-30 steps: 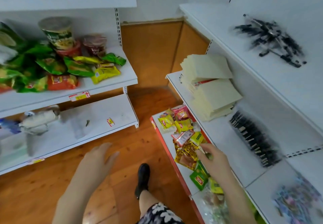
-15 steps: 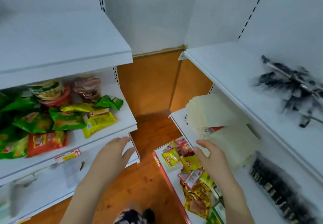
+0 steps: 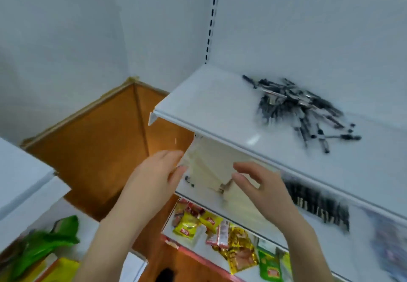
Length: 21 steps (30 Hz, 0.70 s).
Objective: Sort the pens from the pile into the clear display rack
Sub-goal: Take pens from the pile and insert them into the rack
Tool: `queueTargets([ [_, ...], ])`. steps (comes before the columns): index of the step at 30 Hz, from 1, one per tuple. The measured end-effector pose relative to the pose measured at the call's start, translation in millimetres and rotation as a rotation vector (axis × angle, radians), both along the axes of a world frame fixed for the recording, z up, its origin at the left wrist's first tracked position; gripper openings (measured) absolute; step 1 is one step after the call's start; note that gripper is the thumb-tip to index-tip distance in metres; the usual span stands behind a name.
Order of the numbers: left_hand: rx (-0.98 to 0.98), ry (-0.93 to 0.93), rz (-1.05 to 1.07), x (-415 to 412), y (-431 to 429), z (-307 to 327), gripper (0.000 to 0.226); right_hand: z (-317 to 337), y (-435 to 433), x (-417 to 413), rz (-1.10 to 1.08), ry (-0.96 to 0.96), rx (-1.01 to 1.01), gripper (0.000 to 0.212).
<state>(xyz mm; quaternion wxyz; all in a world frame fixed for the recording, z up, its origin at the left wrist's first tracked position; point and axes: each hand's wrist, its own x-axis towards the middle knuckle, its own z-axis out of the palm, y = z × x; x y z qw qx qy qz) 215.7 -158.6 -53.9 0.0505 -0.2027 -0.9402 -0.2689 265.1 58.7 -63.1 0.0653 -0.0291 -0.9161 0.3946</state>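
A loose pile of black pens (image 3: pixel 297 107) lies on the upper white shelf (image 3: pixel 215 105) on the right. One shelf lower, a tidy row of black pens (image 3: pixel 319 202) lies side by side. My left hand (image 3: pixel 154 176) and my right hand (image 3: pixel 262 189) are raised in front of the shelf's edge, below and left of the pile. Both hold nothing, with the fingers apart. No clear display rack shows anywhere in view.
Stacks of pale yellow paper pads (image 3: pixel 209 167) sit on the middle shelf behind my hands. Yellow and red snack packets (image 3: pixel 211 229) fill the bottom right shelf. Green packets (image 3: pixel 50 237) lie on the left shelving. A brown wooden panel (image 3: pixel 99 149) lines the corner.
The view has tilted up towards the upper shelf. Both hands have risen from near the snack packets to the level of the paper pads, closer to the pen pile.
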Motion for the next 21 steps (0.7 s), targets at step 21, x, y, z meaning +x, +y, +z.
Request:
queueTargets([
  [21,-0.172,0.129,-0.371,-134.3,223.8,60.0,0.063,86.4,149.3,-28.3,-0.437,-0.086,0.386,0.035],
])
